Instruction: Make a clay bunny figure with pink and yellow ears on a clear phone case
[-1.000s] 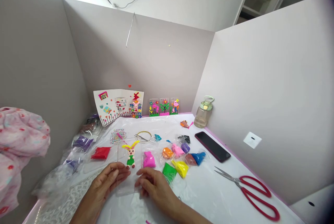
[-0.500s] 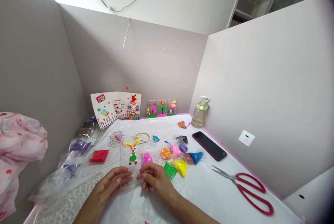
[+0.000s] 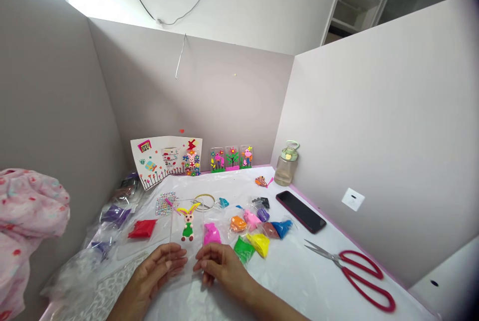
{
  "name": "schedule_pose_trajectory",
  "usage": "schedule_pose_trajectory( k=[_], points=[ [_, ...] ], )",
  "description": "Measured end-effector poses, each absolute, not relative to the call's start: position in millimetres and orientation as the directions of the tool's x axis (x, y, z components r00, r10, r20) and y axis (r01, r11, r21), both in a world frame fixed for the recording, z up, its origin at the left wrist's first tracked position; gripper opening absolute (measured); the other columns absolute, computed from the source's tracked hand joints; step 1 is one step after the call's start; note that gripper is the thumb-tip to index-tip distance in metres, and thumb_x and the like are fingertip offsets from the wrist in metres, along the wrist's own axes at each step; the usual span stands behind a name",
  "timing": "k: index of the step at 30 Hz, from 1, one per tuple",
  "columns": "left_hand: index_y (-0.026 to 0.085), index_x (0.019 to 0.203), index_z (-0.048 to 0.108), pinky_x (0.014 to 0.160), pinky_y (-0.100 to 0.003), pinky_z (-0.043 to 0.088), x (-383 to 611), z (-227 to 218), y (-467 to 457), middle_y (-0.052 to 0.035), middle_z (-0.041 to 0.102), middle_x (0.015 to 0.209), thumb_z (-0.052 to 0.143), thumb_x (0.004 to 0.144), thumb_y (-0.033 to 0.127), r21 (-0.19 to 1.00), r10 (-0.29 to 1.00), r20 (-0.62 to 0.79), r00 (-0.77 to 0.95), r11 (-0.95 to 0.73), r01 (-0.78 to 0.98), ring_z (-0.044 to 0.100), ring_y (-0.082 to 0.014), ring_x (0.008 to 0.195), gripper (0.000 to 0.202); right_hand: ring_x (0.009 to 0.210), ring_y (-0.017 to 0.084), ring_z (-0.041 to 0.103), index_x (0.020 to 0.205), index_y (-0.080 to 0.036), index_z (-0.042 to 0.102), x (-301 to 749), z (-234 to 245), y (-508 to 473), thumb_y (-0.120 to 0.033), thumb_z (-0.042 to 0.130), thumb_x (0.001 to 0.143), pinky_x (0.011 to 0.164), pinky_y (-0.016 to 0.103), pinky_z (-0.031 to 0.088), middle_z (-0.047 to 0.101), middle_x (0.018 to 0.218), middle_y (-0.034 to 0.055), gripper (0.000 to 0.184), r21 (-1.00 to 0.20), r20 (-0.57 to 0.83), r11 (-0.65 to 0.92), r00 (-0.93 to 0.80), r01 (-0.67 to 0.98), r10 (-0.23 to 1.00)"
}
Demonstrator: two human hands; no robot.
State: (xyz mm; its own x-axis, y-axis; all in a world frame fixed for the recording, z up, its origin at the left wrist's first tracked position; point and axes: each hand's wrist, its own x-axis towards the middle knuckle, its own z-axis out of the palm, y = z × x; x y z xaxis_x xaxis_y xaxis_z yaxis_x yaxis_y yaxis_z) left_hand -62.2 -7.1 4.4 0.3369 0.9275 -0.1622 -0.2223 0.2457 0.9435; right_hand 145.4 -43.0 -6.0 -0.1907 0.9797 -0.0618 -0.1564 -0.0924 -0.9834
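Between my hands stands a clear plastic phone case (image 3: 178, 241), gripped near its lower edge. A clay rabbit (image 3: 187, 224) with yellow ears, a green outfit and brown feet is on its upper part. My left hand (image 3: 157, 267) has its fingers curled around the left side of the case. With thumb and fingers bent, my right hand (image 3: 220, 266) pinches the lower right edge. A packet of magenta clay (image 3: 212, 234) lies just behind my right hand. Packets of green clay (image 3: 244, 249) and yellow clay (image 3: 259, 244) lie to its right.
Red-handled scissors (image 3: 348, 271) and a black phone (image 3: 301, 211) lie at right, near a bottle (image 3: 286, 164). A red clay packet (image 3: 142, 229) and a gem sheet (image 3: 166, 203) lie at left. Decorated clear cases (image 3: 232, 158) lean at the back wall beside a drawing (image 3: 151, 154).
The view has tilted slightly, so the scene sits a little lower. The case has moved slightly left in the picture, still held by both hands.
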Motion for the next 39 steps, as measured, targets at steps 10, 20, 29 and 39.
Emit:
schedule_pose_trajectory(
  k=[10,20,29,39],
  points=[
    [0.023,0.1,0.073,0.109,-0.048,0.047,-64.5,18.8,-15.7,-0.0114,0.073,0.129,0.079,0.08,0.042,0.909,0.856,-0.15,0.495,0.317,-0.272,0.065,-0.0343,0.124,0.028,0.076,0.017,0.064,0.117,-0.02,0.066,158.2,17.2,-50.1,-0.04,0.064,0.09,0.07,0.03,0.049,0.072,0.096,0.0066,0.033,-0.972,0.19,0.183,0.039,0.148,0.981],
    [0.026,0.095,0.071,0.108,-0.049,0.045,-58.8,15.2,-20.7,-0.0092,0.075,0.124,0.082,0.075,0.052,0.921,0.711,-0.206,0.672,0.374,-0.113,0.066,-0.0346,0.121,0.034,0.107,0.023,0.065,0.124,-0.023,0.061,177.0,47.9,-51.5,-0.043,0.071,0.087,0.092,0.039,0.051,0.07,0.116,0.0096,0.043,-0.971,0.24,0.237,0.218,0.039,0.946],
    [0.026,0.095,0.07,0.101,-0.048,0.048,-52.9,16.8,-26.7,-0.011,0.075,0.123,0.08,0.076,0.055,0.931,0.683,-0.219,0.697,0.361,-0.061,0.067,-0.0348,0.117,0.036,0.062,0.013,0.061,0.107,-0.017,0.065,172.6,49.0,-49.0,-0.037,0.082,0.072,0.067,0.028,0.047,0.067,0.068,-0.0033,0.043,-0.946,0.066,0.09,0.086,-0.31,0.994],
    [0.026,0.099,0.067,0.098,-0.046,0.049,-53.9,5.0,-25.7,-0.0116,0.074,0.126,0.079,0.08,0.048,0.933,0.68,-0.18,0.711,0.347,-0.097,0.069,-0.0326,0.114,0.032,0.061,0.011,0.061,0.1,-0.016,0.067,170.2,51.4,-51.4,-0.04,0.084,0.071,0.066,0.025,0.048,0.07,0.068,-0.0027,0.042,-0.943,0.074,0.106,0.112,-0.315,0.991]
  ],
)
